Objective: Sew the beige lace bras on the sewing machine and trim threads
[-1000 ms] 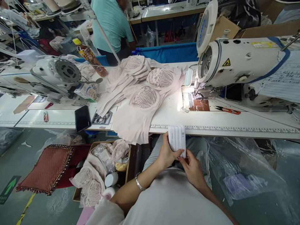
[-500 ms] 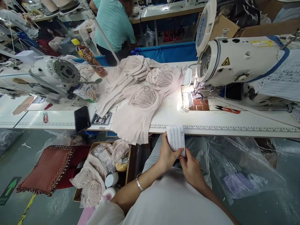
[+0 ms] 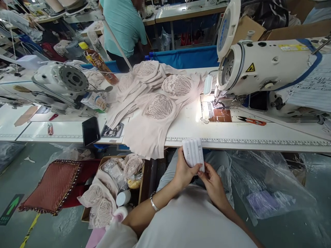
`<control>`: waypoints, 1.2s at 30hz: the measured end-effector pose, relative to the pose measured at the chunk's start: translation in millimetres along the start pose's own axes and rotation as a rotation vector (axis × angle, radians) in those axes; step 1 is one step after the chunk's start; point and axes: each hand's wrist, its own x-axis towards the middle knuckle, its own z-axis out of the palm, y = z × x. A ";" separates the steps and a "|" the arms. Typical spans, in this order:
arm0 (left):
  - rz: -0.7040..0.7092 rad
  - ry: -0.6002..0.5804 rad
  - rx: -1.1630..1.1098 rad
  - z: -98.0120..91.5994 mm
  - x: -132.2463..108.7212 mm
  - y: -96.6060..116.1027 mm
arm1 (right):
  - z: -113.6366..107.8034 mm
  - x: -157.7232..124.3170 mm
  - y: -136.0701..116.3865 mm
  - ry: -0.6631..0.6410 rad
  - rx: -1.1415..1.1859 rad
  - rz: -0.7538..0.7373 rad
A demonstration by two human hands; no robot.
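My left hand point(image 3: 183, 170) is closed around a small white stack of labels point(image 3: 193, 153), held upright over my lap just below the table edge. My right hand point(image 3: 212, 182) pinches the stack's lower right corner with thumb and fingertips. A silver bracelet point(image 3: 153, 204) sits on my left wrist. On the white table point(image 3: 258, 137) above lies a pile of pale pink lace-panelled garment pieces point(image 3: 155, 110). To the right stands a white sewing machine point(image 3: 263, 69), its lit needle area point(image 3: 214, 103) clear of fabric.
Red-handled snips point(image 3: 252, 121) lie by the machine bed. A black phone point(image 3: 90, 130) rests at the table's left front. A cardboard box of lace pieces point(image 3: 113, 186) and a red cushion point(image 3: 53, 186) sit on the floor left. Clear plastic sheeting point(image 3: 266, 186) hangs right. A person in teal point(image 3: 124, 27) stands behind.
The label stack has tilted and shifted slightly left in my hands. My right fingers have moved along its lower edge. Nothing on the table has moved.
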 end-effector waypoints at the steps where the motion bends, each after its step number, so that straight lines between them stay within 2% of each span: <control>1: 0.003 -0.002 -0.001 0.1 -0.4 0.3 | -0.1 -0.5 -0.5 0.000 -0.006 -0.002; 6: 0.027 0.022 -0.006 1.6 -2.2 0.1 | 0.7 -5.8 -1.0 0.089 -0.164 -0.065; 9: 0.035 0.067 -0.022 3.1 -2.4 -0.7 | 1.2 -6.9 -0.4 0.218 -0.312 -0.249; 15: 0.017 0.132 -0.041 4.5 -1.8 0.1 | 0.4 -7.3 -8.5 0.320 -0.623 -0.602; 20: -0.002 0.150 -0.116 3.2 1.9 0.4 | -2.4 -5.4 -15.8 0.330 -0.815 -0.904; 25: -0.072 0.131 -0.184 1.1 3.8 1.7 | -5.7 -3.7 -7.0 0.327 -0.823 -1.076; 30: -0.103 0.130 -0.197 -0.4 3.4 5.3 | -12.4 -6.3 -6.7 0.213 -0.911 -1.141; 33: -0.116 0.137 -0.200 -1.1 4.6 6.9 | -15.7 -8.7 -13.7 0.119 -0.939 -1.111; 36: -0.121 0.148 -0.206 -2.3 6.6 7.3 | -16.0 -9.9 -18.8 0.088 -0.921 -1.052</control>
